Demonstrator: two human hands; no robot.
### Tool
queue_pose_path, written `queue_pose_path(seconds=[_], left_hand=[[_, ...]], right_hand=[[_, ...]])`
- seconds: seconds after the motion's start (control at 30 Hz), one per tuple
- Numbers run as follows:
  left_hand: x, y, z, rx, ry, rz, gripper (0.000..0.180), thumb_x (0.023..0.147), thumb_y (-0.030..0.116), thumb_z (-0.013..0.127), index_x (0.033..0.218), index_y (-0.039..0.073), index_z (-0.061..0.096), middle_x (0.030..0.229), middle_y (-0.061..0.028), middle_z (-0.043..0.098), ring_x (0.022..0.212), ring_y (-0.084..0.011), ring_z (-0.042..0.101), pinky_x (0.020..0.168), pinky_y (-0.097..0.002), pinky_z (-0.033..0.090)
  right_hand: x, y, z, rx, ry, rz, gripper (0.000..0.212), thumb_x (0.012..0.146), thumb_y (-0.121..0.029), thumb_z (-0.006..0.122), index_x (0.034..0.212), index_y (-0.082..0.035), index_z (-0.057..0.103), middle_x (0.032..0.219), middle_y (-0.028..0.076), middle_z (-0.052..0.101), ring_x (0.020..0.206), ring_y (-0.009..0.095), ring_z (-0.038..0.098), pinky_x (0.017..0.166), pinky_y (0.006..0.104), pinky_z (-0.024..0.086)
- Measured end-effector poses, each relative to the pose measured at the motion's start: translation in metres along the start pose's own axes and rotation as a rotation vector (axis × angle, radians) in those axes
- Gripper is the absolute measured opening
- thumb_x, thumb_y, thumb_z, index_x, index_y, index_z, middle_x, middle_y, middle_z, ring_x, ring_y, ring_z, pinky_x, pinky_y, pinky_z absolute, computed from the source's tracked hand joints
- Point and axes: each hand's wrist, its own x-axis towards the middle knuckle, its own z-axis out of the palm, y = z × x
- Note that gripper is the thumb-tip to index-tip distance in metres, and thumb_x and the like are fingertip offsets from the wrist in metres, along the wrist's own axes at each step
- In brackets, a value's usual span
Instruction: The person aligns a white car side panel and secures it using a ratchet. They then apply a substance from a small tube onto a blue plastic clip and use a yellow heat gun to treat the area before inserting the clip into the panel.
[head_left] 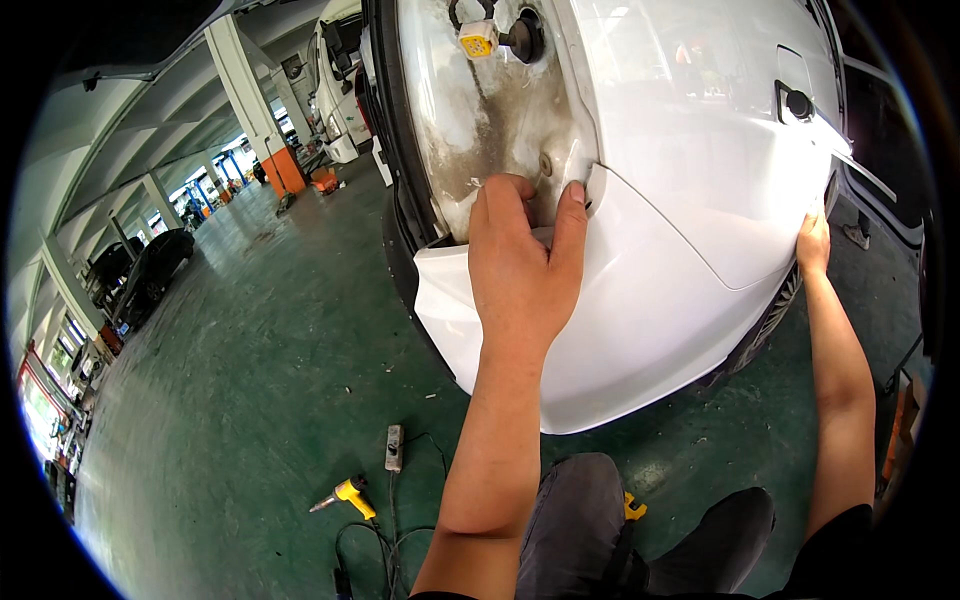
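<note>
A white car bumper (640, 290) curves around the corner of a white car below the body panel (680, 110). My left hand (527, 262) is closed over the bumper's upper edge, its fingers hooked into the dirty, bare recess (500, 120) and its thumb by the seam. Farther right, my right hand (815, 245) grips the edge of the wheel arch (828, 190), just above the tyre (778, 310); some of its fingers are hidden. A yellow-faced connector (478, 40) with black cable hangs near a round black rubber piece (526, 36) in the recess.
On the green floor (270, 380) at lower left lie a yellow heat gun (350, 494), a power strip (395, 448) and loose cables. A yellow object (634, 506) sits between my knees. A dark car (150, 272) and an orange-based pillar (283, 172) stand farther off.
</note>
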Motion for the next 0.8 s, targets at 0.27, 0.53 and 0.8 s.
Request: queue_pose_path(seconds=[0.27,0.53,0.8], left_hand=[[0.000,-0.006,0.001,0.048,0.043,0.040,0.039,0.098,0.035,0.072,0.102,-0.001,0.056,0.086,-0.0096,0.058,0.079,-0.0201,0.053,0.072,-0.0346,0.048],[0.000,0.001,-0.001,0.001,-0.004,-0.011,0.037,0.097,0.030,0.071,0.101,-0.003,0.053,0.094,-0.0189,0.059,0.085,-0.0350,0.057,0.074,-0.0446,0.047],[0.000,0.001,-0.001,0.005,0.001,-0.003,0.037,0.097,0.030,0.071,0.101,-0.002,0.053,0.094,-0.0192,0.060,0.085,-0.0353,0.057,0.074,-0.0447,0.048]], right_hand=[[0.001,0.003,0.002,-0.008,-0.016,0.009,0.057,0.110,-0.038,0.034,0.153,-0.001,0.043,0.152,0.023,0.050,0.142,0.040,0.045,0.117,0.0421,0.036],[-0.001,-0.004,0.000,0.038,0.006,-0.030,0.055,0.110,-0.034,0.034,0.151,0.000,0.045,0.153,0.023,0.049,0.143,0.039,0.043,0.118,0.0410,0.036],[0.000,0.000,0.000,-0.007,0.000,-0.024,0.056,0.110,-0.036,0.034,0.152,-0.001,0.044,0.152,0.024,0.050,0.142,0.040,0.045,0.117,0.0420,0.037]])
